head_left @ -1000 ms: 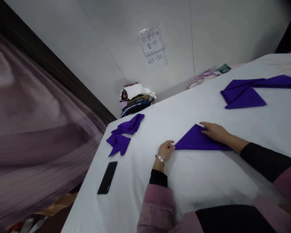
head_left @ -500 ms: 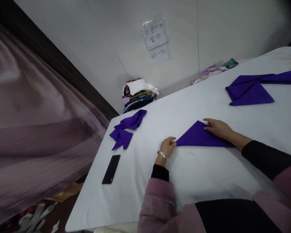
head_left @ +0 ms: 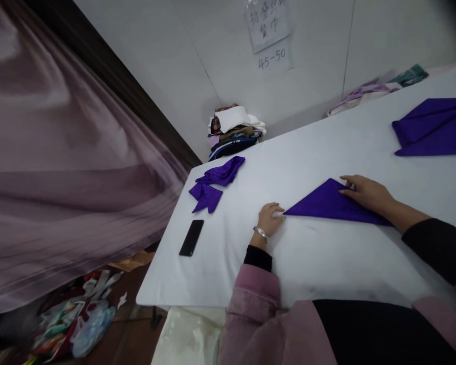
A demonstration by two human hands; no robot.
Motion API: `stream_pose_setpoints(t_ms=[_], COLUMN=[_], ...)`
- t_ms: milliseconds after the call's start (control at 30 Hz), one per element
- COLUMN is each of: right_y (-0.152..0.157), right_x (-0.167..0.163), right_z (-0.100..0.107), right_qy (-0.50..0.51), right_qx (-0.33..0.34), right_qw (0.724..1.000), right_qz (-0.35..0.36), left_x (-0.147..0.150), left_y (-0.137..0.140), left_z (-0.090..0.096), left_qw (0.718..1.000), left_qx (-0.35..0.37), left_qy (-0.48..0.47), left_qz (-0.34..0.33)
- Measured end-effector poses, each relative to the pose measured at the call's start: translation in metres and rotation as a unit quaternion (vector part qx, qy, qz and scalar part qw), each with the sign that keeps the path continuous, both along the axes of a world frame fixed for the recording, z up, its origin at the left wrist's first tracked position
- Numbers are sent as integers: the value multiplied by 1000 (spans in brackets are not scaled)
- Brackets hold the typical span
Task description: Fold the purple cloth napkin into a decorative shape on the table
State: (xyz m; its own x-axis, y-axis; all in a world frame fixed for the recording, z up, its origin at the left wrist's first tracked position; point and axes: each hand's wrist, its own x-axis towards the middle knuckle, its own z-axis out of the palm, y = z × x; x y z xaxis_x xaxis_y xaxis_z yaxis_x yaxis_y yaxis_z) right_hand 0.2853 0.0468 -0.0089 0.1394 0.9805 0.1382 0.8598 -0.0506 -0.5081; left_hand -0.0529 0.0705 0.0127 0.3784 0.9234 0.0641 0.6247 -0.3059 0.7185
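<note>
A purple cloth napkin (head_left: pixel 327 203), folded into a long flat triangle, lies on the white-covered table. Beside its left corner is my left hand (head_left: pixel 270 219), with a silver bracelet at the wrist. White tablecloth shows between its thumb and fingers, and the fingertips are at or just off the corner. My right hand (head_left: pixel 368 195) rests over the sloping right side near the peak. Its thumb lies on the cloth while the index finger stretches past the edge, a gap between them. The napkin's right end is partly hidden under my right wrist.
Two smaller folded purple cloths (head_left: pixel 222 172) and a black phone (head_left: pixel 192 238) lie at the left. More purple cloth (head_left: pixel 437 129) is at the far right. Piled clothes (head_left: pixel 235 132) stand by the wall behind the table (head_left: pixel 307 274). A pink curtain (head_left: pixel 79 177) hangs at left.
The view has shifted, so the table sits further right and higher in the picture. My left fingers have opened and come slightly off the corner; my right hand stays at the same edge.
</note>
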Motion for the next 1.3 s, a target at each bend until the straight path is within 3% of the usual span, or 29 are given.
stream_pose_setpoints(t_ms=[300,500,633,733,900,1067,1200,1300], right_y=[3,9,13,14,15,17,16,6], right_x=[3,7,9,10,10,8,6,1], right_z=[-4,-6,-7,-9,-12,-8,-3,1], right_qy=[0,-6,-13,-7,8,29,15,-15], right_qx=[7,16,20,24,37,27,22,55], right_qw=[1000,999,998,998,998,998,999,998], right_qz=[13,39,53,56,55,50,41,38], left_x=[11,3,1,23,99,152,160,157], left_y=[3,-16,-27,-26,-17,2,10,11], left_z=[-1,5,10,23,37,17,0,-6], left_qw=[998,994,996,991,967,933,920,913], left_qx=[6,14,60,133,148,147,146,163], left_qy=[64,106,72,31,112,234,287,298], left_qz=[2,-33,0,-11,-173,-231,-224,-225])
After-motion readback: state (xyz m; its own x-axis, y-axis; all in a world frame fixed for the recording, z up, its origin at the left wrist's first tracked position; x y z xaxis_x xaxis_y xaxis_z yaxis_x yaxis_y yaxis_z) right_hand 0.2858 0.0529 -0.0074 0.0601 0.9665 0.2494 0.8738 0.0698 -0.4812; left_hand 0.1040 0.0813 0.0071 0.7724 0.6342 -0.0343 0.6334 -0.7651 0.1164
